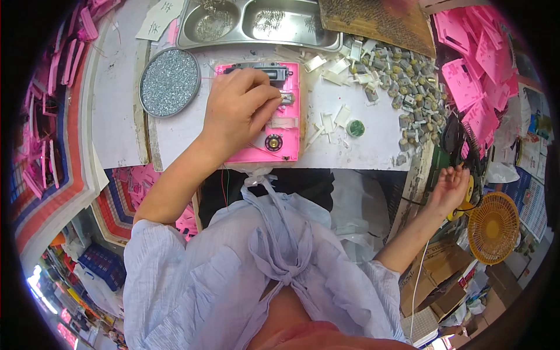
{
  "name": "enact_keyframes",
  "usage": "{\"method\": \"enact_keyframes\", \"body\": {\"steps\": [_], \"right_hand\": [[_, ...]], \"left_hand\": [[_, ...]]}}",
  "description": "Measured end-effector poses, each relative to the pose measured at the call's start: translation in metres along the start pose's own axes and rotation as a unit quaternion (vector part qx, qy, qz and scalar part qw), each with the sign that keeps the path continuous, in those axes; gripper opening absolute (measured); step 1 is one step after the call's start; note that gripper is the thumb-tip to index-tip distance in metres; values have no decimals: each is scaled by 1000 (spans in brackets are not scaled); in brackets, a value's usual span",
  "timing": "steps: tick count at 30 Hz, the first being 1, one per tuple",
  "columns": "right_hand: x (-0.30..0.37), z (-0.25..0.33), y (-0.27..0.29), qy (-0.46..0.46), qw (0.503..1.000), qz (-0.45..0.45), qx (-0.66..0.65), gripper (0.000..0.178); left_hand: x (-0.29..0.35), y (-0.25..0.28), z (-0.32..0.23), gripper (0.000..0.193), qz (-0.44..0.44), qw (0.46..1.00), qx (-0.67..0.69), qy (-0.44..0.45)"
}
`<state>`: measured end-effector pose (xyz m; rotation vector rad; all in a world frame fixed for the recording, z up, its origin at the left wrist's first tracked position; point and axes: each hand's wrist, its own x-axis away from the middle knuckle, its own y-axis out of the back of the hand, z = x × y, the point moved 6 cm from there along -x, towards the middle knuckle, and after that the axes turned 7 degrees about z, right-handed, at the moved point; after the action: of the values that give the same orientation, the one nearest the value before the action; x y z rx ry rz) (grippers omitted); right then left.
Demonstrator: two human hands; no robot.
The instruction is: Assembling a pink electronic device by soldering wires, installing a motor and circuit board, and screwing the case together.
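My left hand (242,105) bends over a pink plastic casing (251,155). Its thumb and index finger are pinched at a small silvery part (287,99) seated in the casing, which looks like a little motor. Above the fingers lies a dark grey module (274,72) at the casing's far end; a round black speaker-like disc (273,142) is fixed near the close end. Off to the right, my right hand (450,188) is palm up with loosely curled fingers, apart from one another. It is beside a yellow and black tool (466,201), partly hidden, and nothing shows in its grasp.
A round dish of small screws (170,83) stands left of the casing. At the back sits a divided steel tray (286,36). Right of it lie many small motors (408,87), white plastic pieces (335,73), a green-topped round container (355,128), pink panels (481,70) and an orange-yellow basket (493,227).
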<state>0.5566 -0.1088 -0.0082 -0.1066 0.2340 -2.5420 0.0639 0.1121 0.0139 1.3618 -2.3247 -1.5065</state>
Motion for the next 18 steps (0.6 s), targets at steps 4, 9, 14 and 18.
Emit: {"method": "enact_keyframes", "body": {"steps": [4, 9, 14, 18], "right_hand": [[-37, 7, 26, 30, 997, -58, -47, 24], [-76, 23, 46, 78, 994, -41, 58, 32], [-17, 61, 54, 131, 972, -155, 123, 39], [59, 58, 6, 160, 984, -62, 54, 32]], "left_hand": [[1, -5, -3, 12, 2, 999, -35, 0], [-2, -5, -7, 14, -8, 998, -59, -2], [-2, -3, -7, 15, 1, 998, -70, -2], [-2, -8, -3, 16, 19, 998, -58, 6]]}}
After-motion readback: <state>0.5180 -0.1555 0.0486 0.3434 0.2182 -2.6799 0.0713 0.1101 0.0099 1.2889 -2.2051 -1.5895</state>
